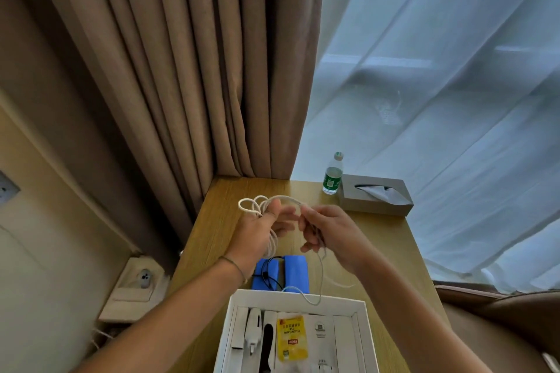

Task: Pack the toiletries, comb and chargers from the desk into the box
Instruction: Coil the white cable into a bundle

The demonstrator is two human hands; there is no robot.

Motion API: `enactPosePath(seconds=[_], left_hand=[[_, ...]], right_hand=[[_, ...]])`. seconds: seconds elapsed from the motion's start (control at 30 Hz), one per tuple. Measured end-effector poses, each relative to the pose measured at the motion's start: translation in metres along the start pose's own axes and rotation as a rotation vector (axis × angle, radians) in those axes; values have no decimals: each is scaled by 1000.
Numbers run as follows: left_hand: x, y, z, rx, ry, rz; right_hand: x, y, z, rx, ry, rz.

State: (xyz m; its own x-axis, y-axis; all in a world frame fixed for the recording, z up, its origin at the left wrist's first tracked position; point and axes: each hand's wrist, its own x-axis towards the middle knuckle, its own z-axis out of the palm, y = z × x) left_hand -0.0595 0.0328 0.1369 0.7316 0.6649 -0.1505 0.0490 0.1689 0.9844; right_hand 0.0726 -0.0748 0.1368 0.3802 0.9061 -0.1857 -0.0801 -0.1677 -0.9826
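Note:
Above the wooden desk I hold a white charger cable in both hands. My left hand grips its coiled loops, which stick out past my fingers. My right hand pinches the cable's free length, whose tail hangs down in a loop over the far rim of the white box. Inside the box lie a white charger plug, a black comb, a yellow tea sachet and white toiletry packets. Two blue packs with a thin black cable sit on the desk behind the box.
A water bottle and a grey tissue box stand at the desk's far right. Brown curtains hang behind on the left, sheer white ones on the right. A wall socket panel sits left of the desk, a brown chair to the right.

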Motion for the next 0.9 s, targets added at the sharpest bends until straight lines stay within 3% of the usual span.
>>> enactPosePath(seconds=[0.13,0.3,0.43,0.53,0.7,0.8,0.9], left_hand=[[4,2,5,-285,-6,-91],[15,16,-9,-383,107,-58],[20,16,-29,47,112,149],[13,11,-36,425,-75,265],[3,-10,-29,882,-427,167],[-4,-21,-21,699,-500,124],[-7,-15,-13,306,-378,86]], right_hand=[[2,11,28,-41,33,110],[-8,29,44,-109,-162,159],[-24,26,26,-243,-230,230],[-29,5,4,-237,-222,209],[-22,-30,-16,-369,-159,81],[-14,-36,-19,-355,-13,-48],[-11,-29,-12,-206,84,-97]])
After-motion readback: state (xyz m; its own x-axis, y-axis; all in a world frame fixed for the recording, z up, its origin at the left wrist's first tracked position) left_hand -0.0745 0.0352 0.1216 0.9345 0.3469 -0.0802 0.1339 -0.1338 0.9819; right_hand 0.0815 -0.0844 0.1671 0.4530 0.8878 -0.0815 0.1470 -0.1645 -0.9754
